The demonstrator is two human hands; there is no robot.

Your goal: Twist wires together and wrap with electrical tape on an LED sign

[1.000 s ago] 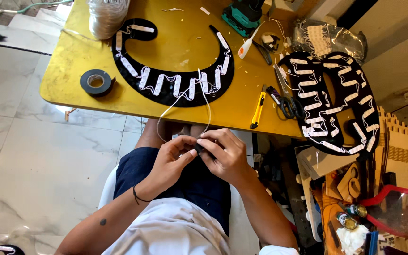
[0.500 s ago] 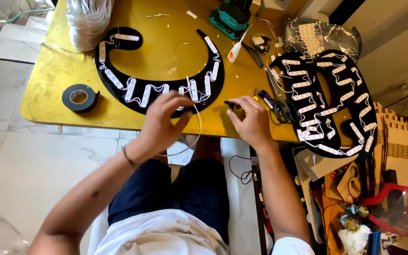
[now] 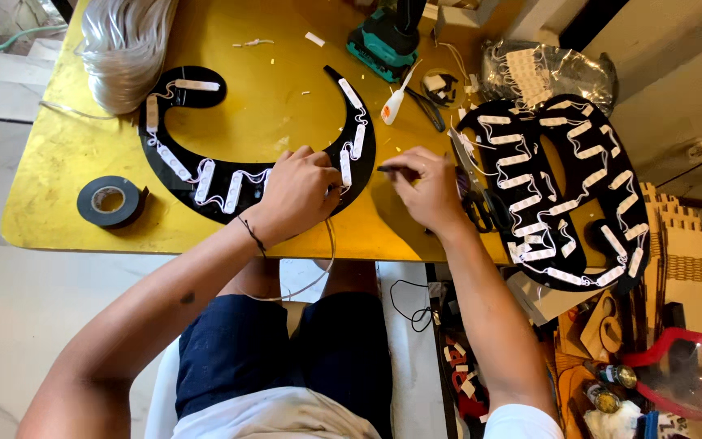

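Here — left hand [image 3: 298,191] on black panel [image 3: 205,175]

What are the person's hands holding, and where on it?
The right hand pinches a thin dark tool near its rear end. The left hand rests on the black curved panel; any grip there cannot be told.

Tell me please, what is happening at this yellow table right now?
A seated person is working on a black C-shaped panel lined with small white light modules, which lies on the yellow table. The left hand rests on the panel's lower right part, over the modules. The right hand holds a thin dark tool just beside the panel. A thin wire hangs from under the left hand over the table edge. A roll of black tape lies to the left, and another panel lies to the right.
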